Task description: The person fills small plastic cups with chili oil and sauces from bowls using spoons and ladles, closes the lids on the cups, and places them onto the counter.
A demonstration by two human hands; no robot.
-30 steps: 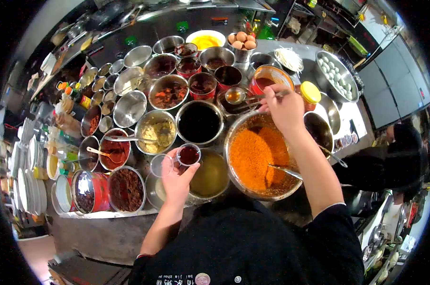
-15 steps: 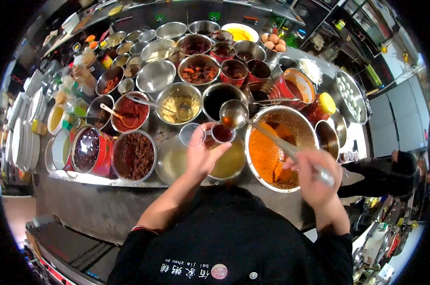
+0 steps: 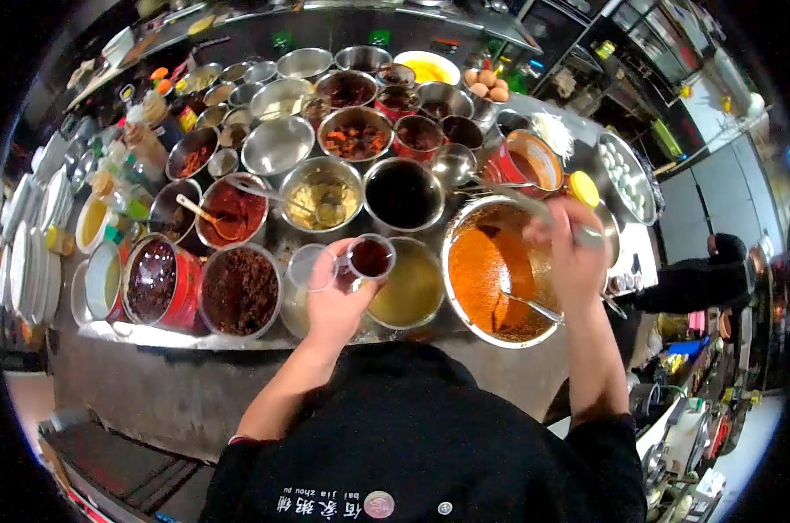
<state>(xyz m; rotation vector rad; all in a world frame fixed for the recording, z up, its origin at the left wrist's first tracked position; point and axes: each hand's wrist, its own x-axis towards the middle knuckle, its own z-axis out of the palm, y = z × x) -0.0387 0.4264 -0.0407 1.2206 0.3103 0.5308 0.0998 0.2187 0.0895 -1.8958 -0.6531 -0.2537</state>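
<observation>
My left hand (image 3: 338, 301) is wrapped round a small clear plastic cup (image 3: 371, 258) with dark red sauce in it. The cup's open lid (image 3: 312, 268) sticks out to the left by my thumb. My right hand (image 3: 576, 248) grips the handle of a steel ladle (image 3: 455, 166), whose bowl is up beside the metal cans. Below the ladle's handle stands a large bowl of orange sauce (image 3: 486, 270), with a metal spoon (image 3: 534, 308) resting in it. Nearest the cup are a pot of black liquid (image 3: 403, 193) and a pot of yellowish liquid (image 3: 408, 283).
Steel bowls and cans of sauces crowd the table, among them chopped garlic (image 3: 321, 196), red sauce (image 3: 234, 213) and dark minced paste (image 3: 241, 289). Stacked plates (image 3: 33, 275) line the left edge. Brown eggs (image 3: 485, 84) and a tray of white eggs (image 3: 623, 179) stand at the back and right.
The ladle has moved up and away from the cup towards the cans. My left hand has shifted a little left and down with the cup. The spoon in the orange sauce now shows fully.
</observation>
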